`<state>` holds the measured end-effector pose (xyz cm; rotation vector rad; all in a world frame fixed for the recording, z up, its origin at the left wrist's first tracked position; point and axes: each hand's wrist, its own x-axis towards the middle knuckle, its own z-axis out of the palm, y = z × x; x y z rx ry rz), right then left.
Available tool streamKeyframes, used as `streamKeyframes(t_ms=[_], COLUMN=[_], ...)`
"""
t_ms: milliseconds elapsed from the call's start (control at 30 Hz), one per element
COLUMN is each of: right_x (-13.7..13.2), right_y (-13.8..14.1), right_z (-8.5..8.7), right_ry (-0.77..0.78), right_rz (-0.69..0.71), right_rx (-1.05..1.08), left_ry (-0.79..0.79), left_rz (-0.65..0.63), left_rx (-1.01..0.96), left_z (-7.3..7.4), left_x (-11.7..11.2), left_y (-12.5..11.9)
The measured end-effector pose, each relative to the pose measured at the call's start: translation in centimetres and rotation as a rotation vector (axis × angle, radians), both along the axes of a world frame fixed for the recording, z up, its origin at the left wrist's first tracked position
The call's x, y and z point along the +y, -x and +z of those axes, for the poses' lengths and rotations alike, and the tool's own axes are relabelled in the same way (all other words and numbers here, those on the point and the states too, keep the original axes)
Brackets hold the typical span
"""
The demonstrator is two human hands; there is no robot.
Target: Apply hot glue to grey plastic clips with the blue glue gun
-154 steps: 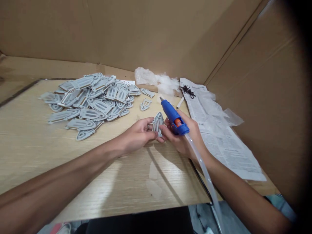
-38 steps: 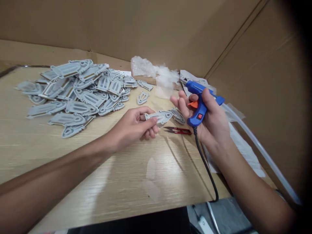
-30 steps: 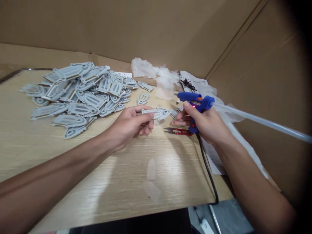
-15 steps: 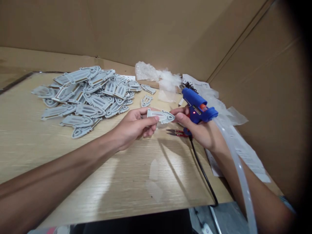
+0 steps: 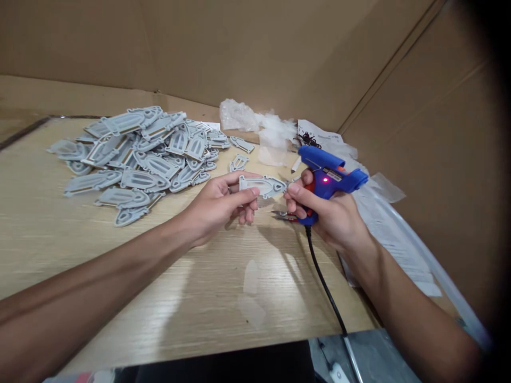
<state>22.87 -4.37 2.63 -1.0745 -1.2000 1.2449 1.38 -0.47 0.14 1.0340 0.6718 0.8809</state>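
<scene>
Between thumb and fingers, my left hand (image 5: 223, 201) pinches a flat grey plastic piece (image 5: 266, 186) with a pointed end and cut-out shapes. My right hand (image 5: 327, 207) is wrapped round a blue glue gun (image 5: 333, 173) with a lit red light and a long clear glue stick at its back. The right thumb and fingertips are at the pointed end of the grey piece; whether they pinch something small there I cannot tell. Beneath the right hand, thread snips (image 5: 284, 215) with red handles lie partly hidden. A heap of similar grey pieces (image 5: 155, 165) lies left of my hands.
Two loose grey pieces, one of them small (image 5: 238, 162), lie behind my left hand. Crumpled plastic wrap (image 5: 239, 115), black ties (image 5: 309, 140) and printed papers (image 5: 393, 242) sit along the cardboard walls (image 5: 239, 53). The gun's black cord (image 5: 325, 282) runs over the table's front edge.
My right hand has turned the glue gun slightly and shifted it right; its glue stick has swung outward to the right. The right fingers have curled in at the grey piece's tip.
</scene>
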Motion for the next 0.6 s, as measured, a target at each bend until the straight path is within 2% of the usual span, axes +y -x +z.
streamKeyframes(t_ms=[67, 200, 433, 600], right_x=[0.2, 0.5, 0.1, -0.1], right_y=[-0.2, -0.4, 0.8, 0.5], right_z=[-0.2, -0.8, -0.3, 0.0], right_ry=[-0.027, -0.042, 0.008, 0.033], right_rz=[-0.074, -0.139, -0.038, 0.04], right_rx=[0.023, -0.13, -0.156, -0.18], left_ry=[0.013, 0.016, 0.004, -0.027], left_rz=[-0.001, -0.02, -0.057, -0.067], left_rx=[-0.019, -0.037, -0.018, -0.014], left_z=[0.2, 0.4, 0.3, 0.0], left_x=[-0.1, -0.1, 0.1, 0.0], left_y=[0.0, 0.0, 0.1, 0.0])
